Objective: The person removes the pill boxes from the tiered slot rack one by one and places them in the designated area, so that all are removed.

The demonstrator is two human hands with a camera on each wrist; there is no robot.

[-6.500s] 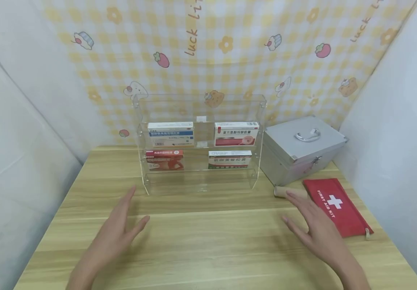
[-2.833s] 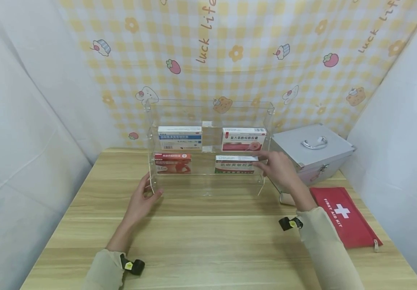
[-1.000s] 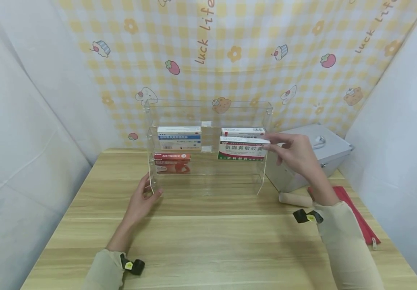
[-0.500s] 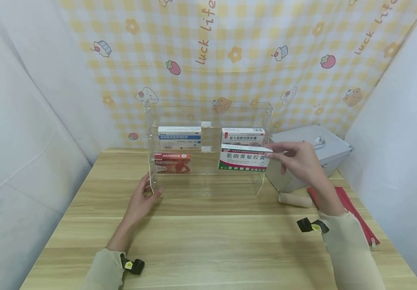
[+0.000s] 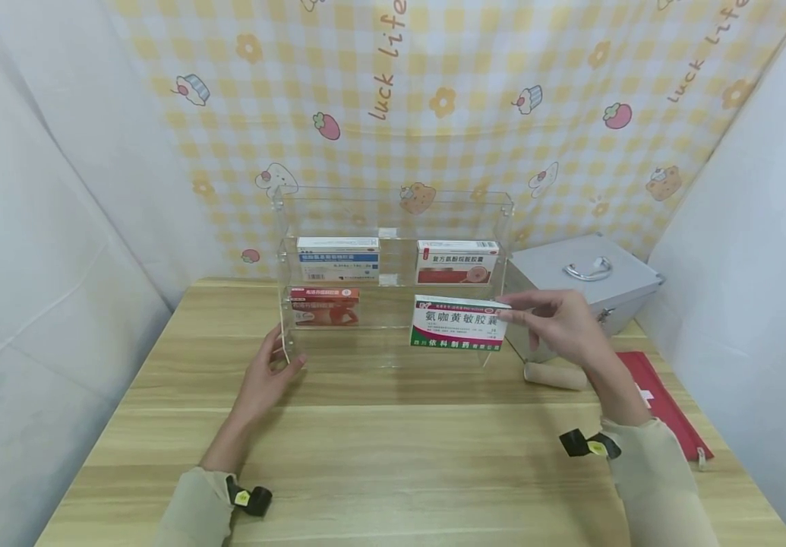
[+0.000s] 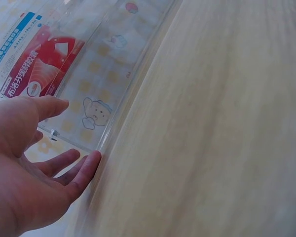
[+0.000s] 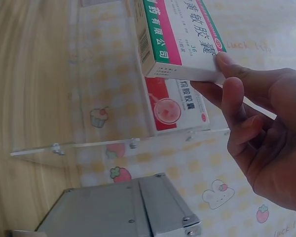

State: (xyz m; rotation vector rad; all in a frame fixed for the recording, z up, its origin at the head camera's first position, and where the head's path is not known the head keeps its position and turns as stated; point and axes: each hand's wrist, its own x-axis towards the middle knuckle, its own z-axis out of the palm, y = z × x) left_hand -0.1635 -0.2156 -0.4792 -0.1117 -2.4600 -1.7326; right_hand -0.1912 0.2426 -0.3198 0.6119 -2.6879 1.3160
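A clear acrylic display rack [image 5: 393, 334] stands on the table. At its lower left side my left hand [image 5: 266, 384] holds it, thumb in front and the other fingers around the outer edge. My right hand [image 5: 560, 323] pinches the right end of a white, green and pink medicine box [image 5: 459, 325], held upright in front of the rack's lower right part. The upper shelf bears a blue and white medicine box [image 5: 338, 262] at left and a red and white medicine box [image 5: 457, 266] at right. A red medicine box [image 5: 324, 308] sits at the lower shelf's left.
Right of the rack stands a silver metal case [image 5: 580, 262] with a handle. A beige roll [image 5: 555, 376] lies before it. A red first aid pouch [image 5: 669, 410] is partly behind my right forearm. A checked cloth [image 5: 443, 152] hangs behind the table [image 5: 393, 471].
My right hand took the green and white medicine box from the lower shelf, raised it, then brought it down and forward. My left hand came to the rack and has stayed there.
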